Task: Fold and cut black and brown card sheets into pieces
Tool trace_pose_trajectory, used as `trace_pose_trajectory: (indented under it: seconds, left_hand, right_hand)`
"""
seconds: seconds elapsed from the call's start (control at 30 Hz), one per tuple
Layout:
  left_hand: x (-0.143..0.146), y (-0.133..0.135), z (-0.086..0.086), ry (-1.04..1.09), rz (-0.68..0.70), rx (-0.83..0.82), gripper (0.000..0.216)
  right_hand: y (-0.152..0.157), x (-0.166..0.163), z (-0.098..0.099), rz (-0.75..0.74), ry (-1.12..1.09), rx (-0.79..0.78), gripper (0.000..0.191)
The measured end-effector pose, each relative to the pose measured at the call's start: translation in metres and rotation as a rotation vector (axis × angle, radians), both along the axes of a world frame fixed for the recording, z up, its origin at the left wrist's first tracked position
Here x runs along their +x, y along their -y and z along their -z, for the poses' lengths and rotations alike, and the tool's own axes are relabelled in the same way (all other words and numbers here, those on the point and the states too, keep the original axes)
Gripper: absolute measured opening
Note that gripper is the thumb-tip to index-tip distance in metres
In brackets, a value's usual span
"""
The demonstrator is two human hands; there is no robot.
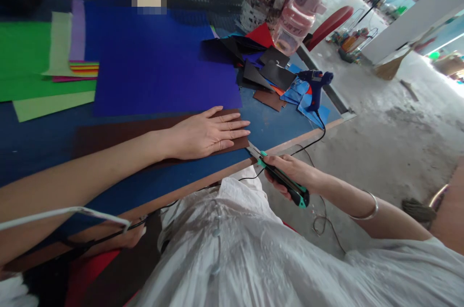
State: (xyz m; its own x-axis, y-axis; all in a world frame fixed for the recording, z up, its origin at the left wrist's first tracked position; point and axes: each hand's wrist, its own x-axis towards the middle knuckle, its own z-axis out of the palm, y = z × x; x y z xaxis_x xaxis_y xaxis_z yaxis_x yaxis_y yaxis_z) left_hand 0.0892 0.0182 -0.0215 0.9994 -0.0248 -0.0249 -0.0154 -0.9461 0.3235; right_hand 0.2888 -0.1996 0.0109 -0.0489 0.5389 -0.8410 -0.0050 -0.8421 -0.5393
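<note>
My left hand [205, 134] lies flat with fingers stretched out, pressing on a dark brown sheet [108, 138] along the front of the blue table. My right hand [290, 171] is wrapped round a black and green utility knife [286, 185]. Its blade is out, and the tip is at the right end of the brown sheet, by the table's front edge; whether it cuts into the sheet I cannot tell. Directly behind the left hand, a large dark blue sheet [166, 80] lies flat.
Green sheets [25, 60] and other coloured sheets lie at the left. Black and brown scraps [268, 75] are piled at the right, beside a blue glue gun [315, 85] with its cord over the edge. A pink bottle [295, 21] and a plant pot [263, 2] stand behind.
</note>
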Motion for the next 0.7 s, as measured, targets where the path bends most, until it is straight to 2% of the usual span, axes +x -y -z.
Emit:
trace_pose_trajectory:
  seconds: [0.2, 0.47, 0.7]
  left_hand:
    - [0.001, 0.000, -0.001, 0.005, -0.003, -0.013, 0.055]
    - [0.001, 0.001, 0.003, 0.026, -0.012, -0.022, 0.054]
    - [-0.005, 0.023, 0.001, 0.034, -0.112, -0.016, 0.055]
  right_hand:
    - [0.001, -0.004, 0.002, 0.013, 0.014, 0.008, 0.066]
    - [0.001, -0.008, -0.002, 0.028, 0.019, 0.024, 0.055]
    - [0.007, -0.001, 0.000, 0.009, -0.024, 0.014, 0.053]
